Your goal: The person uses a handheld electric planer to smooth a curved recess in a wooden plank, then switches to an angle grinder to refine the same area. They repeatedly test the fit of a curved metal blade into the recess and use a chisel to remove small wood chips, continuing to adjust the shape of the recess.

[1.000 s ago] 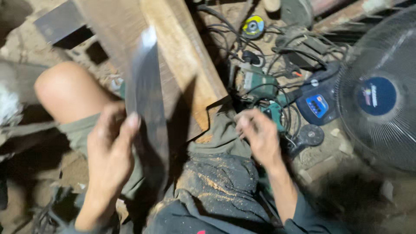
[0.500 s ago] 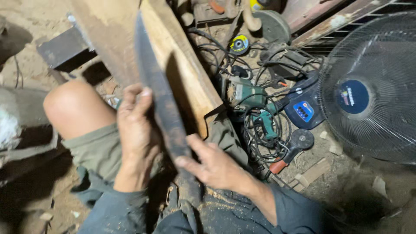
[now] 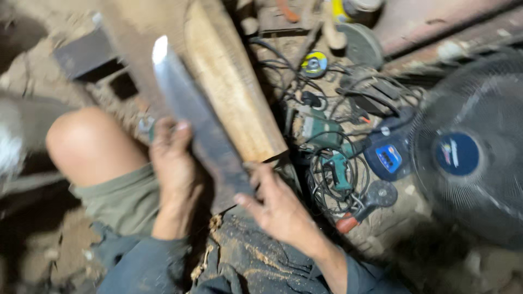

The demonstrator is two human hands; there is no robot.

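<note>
A long flat metal blade (image 3: 196,122) runs up from the person's lap, its pale tip high in the picture and its dark lower end between the two hands. The left hand (image 3: 174,163) holds the blade from the left side, fingers (image 3: 180,130) curled up along its edge near the middle, so the hand is closed around it rather than spread. The right hand (image 3: 275,204) sits lower and to the right, by the blade's bottom end; its thumb and forefinger reach toward the metal and seem to touch it, but the picture is too blurred to tell whether they pinch it firmly.

Just behind the blade, leaning the same way, stands a thick wooden beam (image 3: 234,92), its lower end near the right hand. The bare left knee (image 3: 90,144) is bent up to the left of the left hand, and the dark trousers below are dusted with sawdust (image 3: 245,256).

On the dirt floor (image 3: 392,228) to the right lie a green power drill (image 3: 327,147) among tangled black cables (image 3: 327,190), a blue tool (image 3: 387,155), and a small round disc (image 3: 314,63) further up. A large fan (image 3: 468,152) with a blue hub fills the right edge.
</note>
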